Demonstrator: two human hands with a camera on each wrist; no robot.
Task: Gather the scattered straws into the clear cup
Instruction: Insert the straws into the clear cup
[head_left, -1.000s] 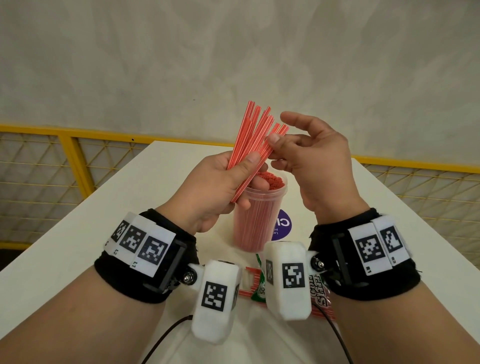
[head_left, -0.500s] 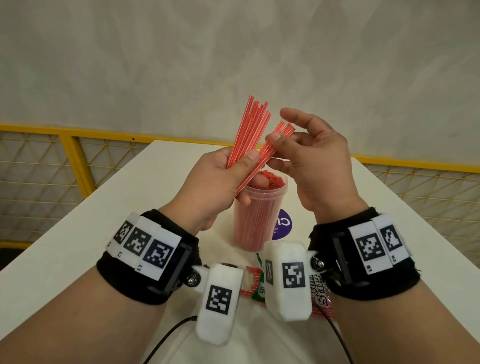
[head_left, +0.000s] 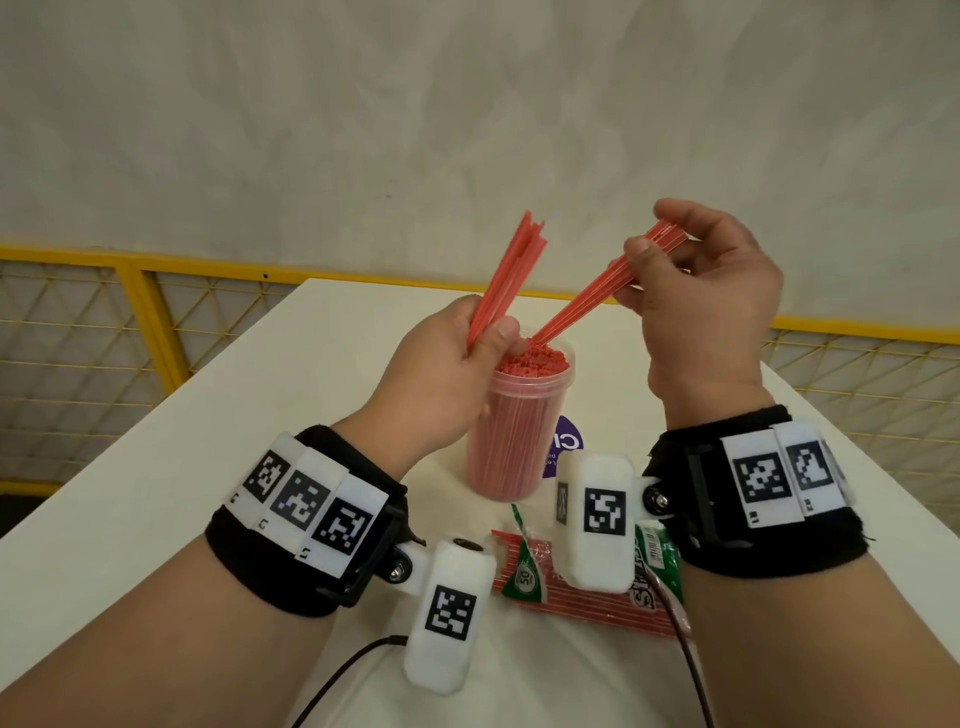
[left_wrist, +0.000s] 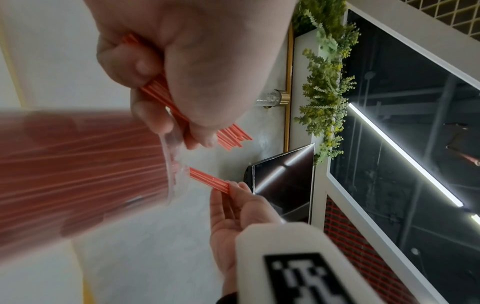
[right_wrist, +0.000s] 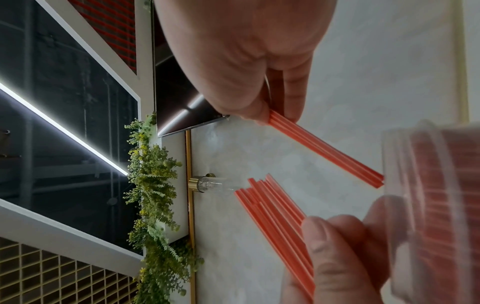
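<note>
Head view: clear cup (head_left: 511, 431) stands on the white table (head_left: 156, 467), already packed w/ red straws up to the rim. Left hand (head_left: 441, 384), just left of the cup & above its rim, grips a bundle of red straws (head_left: 506, 283) that fans upward. Right hand (head_left: 706, 306), above & right of the cup, pinches a small clump of straws (head_left: 587, 301) near its top end; the clump slants down-left, low tips right at the cup mouth. A straw packet (head_left: 582, 587) lies on the table on the near side of the cup, partly hidden by the wrist cams.

Left wrist view: left fingers (left_wrist: 150, 115) curl round the bundle, close to the cup rim (left_wrist: 174, 162); right-hand clump meets the rim just past it.

Right wrist view: thumb & fingertips (right_wrist: 293, 98) clamp the clump flat, roughly 4 straws side by side, exact count unclear.

Doing it well, as a judgement: cup looks nearly full, so the clump should probably be tipped more upright over the cup before it is pushed, tips aimed at a gap near the rim, then eased in w/o force or the thin straws may buckle. Left hand's bundle is best kept clear of the mouth. Nothing steadies the cup, so a side push may tip it.
</note>
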